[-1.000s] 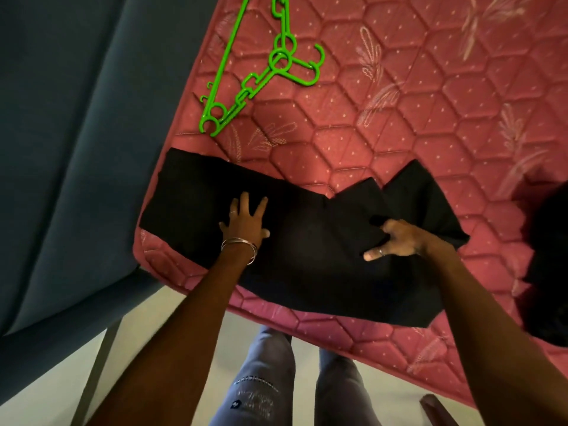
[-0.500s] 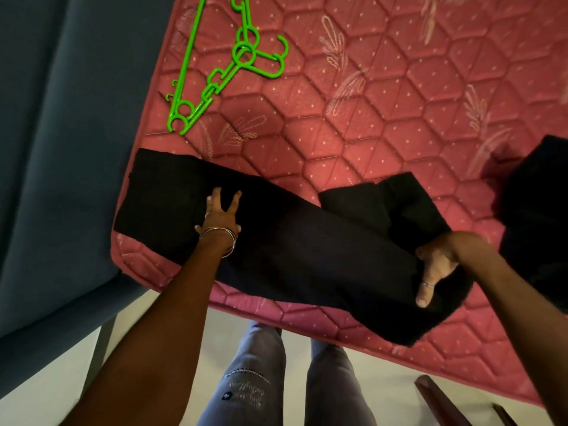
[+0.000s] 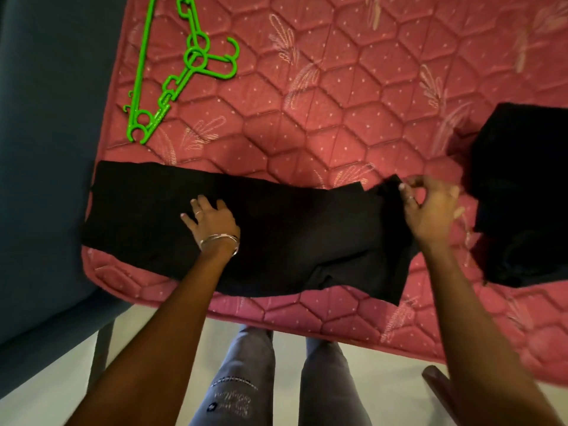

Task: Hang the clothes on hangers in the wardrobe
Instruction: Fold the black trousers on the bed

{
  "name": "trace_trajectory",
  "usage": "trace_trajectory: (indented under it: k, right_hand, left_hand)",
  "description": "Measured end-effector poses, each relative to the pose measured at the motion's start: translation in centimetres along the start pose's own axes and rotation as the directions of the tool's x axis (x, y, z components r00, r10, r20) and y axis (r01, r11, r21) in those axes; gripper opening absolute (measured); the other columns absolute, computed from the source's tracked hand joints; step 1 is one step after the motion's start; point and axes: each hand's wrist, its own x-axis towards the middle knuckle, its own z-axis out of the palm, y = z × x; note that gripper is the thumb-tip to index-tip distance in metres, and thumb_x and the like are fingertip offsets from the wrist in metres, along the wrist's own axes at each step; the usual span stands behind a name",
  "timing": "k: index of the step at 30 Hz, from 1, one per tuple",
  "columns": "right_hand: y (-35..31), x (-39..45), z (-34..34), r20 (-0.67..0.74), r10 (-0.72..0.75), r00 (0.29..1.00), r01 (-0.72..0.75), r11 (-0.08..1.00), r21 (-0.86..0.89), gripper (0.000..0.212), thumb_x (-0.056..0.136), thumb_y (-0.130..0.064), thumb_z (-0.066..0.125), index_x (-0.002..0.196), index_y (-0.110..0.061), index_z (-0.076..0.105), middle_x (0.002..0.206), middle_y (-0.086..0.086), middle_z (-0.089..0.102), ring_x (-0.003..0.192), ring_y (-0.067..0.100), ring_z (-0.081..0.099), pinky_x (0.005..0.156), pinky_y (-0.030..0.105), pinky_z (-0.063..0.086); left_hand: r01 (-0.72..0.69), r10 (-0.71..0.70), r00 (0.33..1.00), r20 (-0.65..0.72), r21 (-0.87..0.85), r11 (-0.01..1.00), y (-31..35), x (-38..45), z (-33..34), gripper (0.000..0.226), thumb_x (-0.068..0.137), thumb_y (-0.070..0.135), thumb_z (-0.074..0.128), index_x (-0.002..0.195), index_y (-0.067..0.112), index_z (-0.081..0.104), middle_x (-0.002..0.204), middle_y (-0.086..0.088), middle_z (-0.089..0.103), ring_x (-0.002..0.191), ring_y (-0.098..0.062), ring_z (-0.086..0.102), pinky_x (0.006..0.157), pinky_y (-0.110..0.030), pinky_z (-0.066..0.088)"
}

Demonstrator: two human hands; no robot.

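A black garment (image 3: 285, 229) lies folded in a long strip across the near corner of the pink quilted mattress (image 3: 338, 118). My left hand (image 3: 212, 221) rests flat on its middle, fingers spread, with bangles on the wrist. My right hand (image 3: 430, 207) is at the garment's right end, its thumb and forefinger pinching the far corner of the cloth. A bright green plastic hanger (image 3: 172, 72), possibly two stacked, lies on the mattress beyond the garment at the far left.
More black clothing (image 3: 522, 192) is piled at the right edge of the mattress. A dark blue surface (image 3: 46, 149) borders the bed on the left. My legs in grey trousers (image 3: 276, 379) stand on the pale floor below the mattress edge.
My right hand has folded the garment's right end over and moved up to its far right corner. The garment now lies straighter. My left hand stayed pressed on the middle.
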Motion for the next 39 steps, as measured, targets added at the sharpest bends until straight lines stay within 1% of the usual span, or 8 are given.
trace_trajectory:
  k: [6,10,16,20,26,31,34,39]
  right_hand:
    - [7.1,-8.1,3.6,0.199,0.777,0.597,-0.802,0.570,0.180,0.094,0.080,-0.072,0.053,0.136,0.003,0.044,0.140,0.025,0.044,0.129,0.040,0.042,0.106,0.050,0.034]
    - [11.1,-10.3,6.2,0.823,0.538,0.182,-0.906,-0.235,0.353,0.078,0.064,-0.080,0.059,0.110,-0.018,0.065,0.111,0.006,0.066,0.098,0.030,0.059,0.094,0.050,0.047]
    - [10.2,-10.1,4.2,0.874,0.313,0.371,-0.727,-0.488,0.483,0.029,0.065,-0.012,0.084,0.090,-0.005,0.070,0.078,0.016,0.073,0.068,0.027,0.072,0.050,0.046,0.058]
    - [11.8,-11.3,3.8,0.819,0.327,0.472,-0.615,-0.543,0.572,0.072,0.047,-0.005,0.088,0.115,-0.006,0.066,0.111,0.019,0.067,0.105,0.035,0.062,0.104,0.054,0.041]
    - [7.5,-12.8,2.1,0.423,0.396,0.815,-0.232,-0.447,0.864,0.048,0.073,0.019,0.050,0.080,-0.027,0.062,0.088,0.000,0.072,0.088,0.020,0.064,0.080,0.035,0.050]
    - [2.3,-14.5,2.4,-0.338,-0.443,0.830,0.554,0.724,0.412,0.029,0.071,0.000,0.056,0.064,-0.026,0.068,0.081,-0.009,0.052,0.091,0.013,0.042,0.074,0.028,0.034]
    - [0.2,-16.9,7.3,0.002,-0.704,0.710,0.704,0.709,-0.049,0.009,0.071,-0.025,0.067,0.072,-0.030,0.074,0.112,-0.003,0.054,0.099,0.028,0.042,0.074,0.034,0.044]
    - [0.2,-17.7,12.1,0.621,-0.514,0.591,0.759,0.616,-0.213,0.017,0.084,-0.025,0.059,0.084,-0.026,0.076,0.156,-0.003,0.030,0.134,0.043,0.021,0.101,0.050,0.037]
  left_hand:
    - [-0.522,0.542,0.838,-0.056,-0.372,0.768,9.9,-5.4,2.3,0.034,0.085,0.014,0.063,0.119,0.011,0.063,0.126,-0.015,0.049,0.107,-0.037,0.054,0.091,-0.046,0.046]
    - [-0.529,0.647,0.761,0.051,-0.531,0.663,14.1,-8.7,4.3,0.033,0.089,0.013,0.060,0.122,0.011,0.062,0.121,-0.014,0.055,0.109,-0.032,0.056,0.098,-0.037,0.043]
    - [-0.493,0.682,0.693,0.234,-0.536,0.685,15.1,-11.0,7.1,0.038,0.096,0.014,0.051,0.135,0.014,0.052,0.138,-0.011,0.050,0.126,-0.024,0.048,0.106,-0.023,0.031]
    - [-0.375,0.637,0.715,0.289,-0.610,0.698,14.3,-11.6,7.6,0.037,0.099,0.016,0.045,0.136,0.013,0.050,0.143,-0.005,0.046,0.132,-0.018,0.042,0.102,-0.010,0.024]
    - [-0.009,0.442,0.794,0.418,-0.718,0.696,14.1,-11.8,6.7,0.038,0.098,0.044,0.039,0.125,0.027,0.061,0.130,0.003,0.058,0.124,-0.015,0.049,0.108,-0.028,0.035]
    - [0.265,0.258,0.838,0.480,-0.773,0.577,13.6,-10.8,4.4,0.047,0.098,0.052,0.030,0.083,0.026,0.066,0.093,-0.005,0.071,0.089,-0.017,0.065,0.085,-0.028,0.052]
    - [0.520,0.092,0.826,0.556,-0.815,0.256,10.7,-8.9,3.2,0.062,0.093,0.065,0.022,0.092,0.019,0.063,0.058,0.003,0.065,0.053,-0.013,0.059,0.074,-0.032,0.049]
    - [0.619,0.039,0.784,0.620,-0.776,-0.118,4.0,-5.1,3.5,0.089,0.073,0.088,0.025,0.136,0.028,0.045,0.134,-0.005,0.053,0.119,-0.031,0.050,0.095,-0.062,0.036]
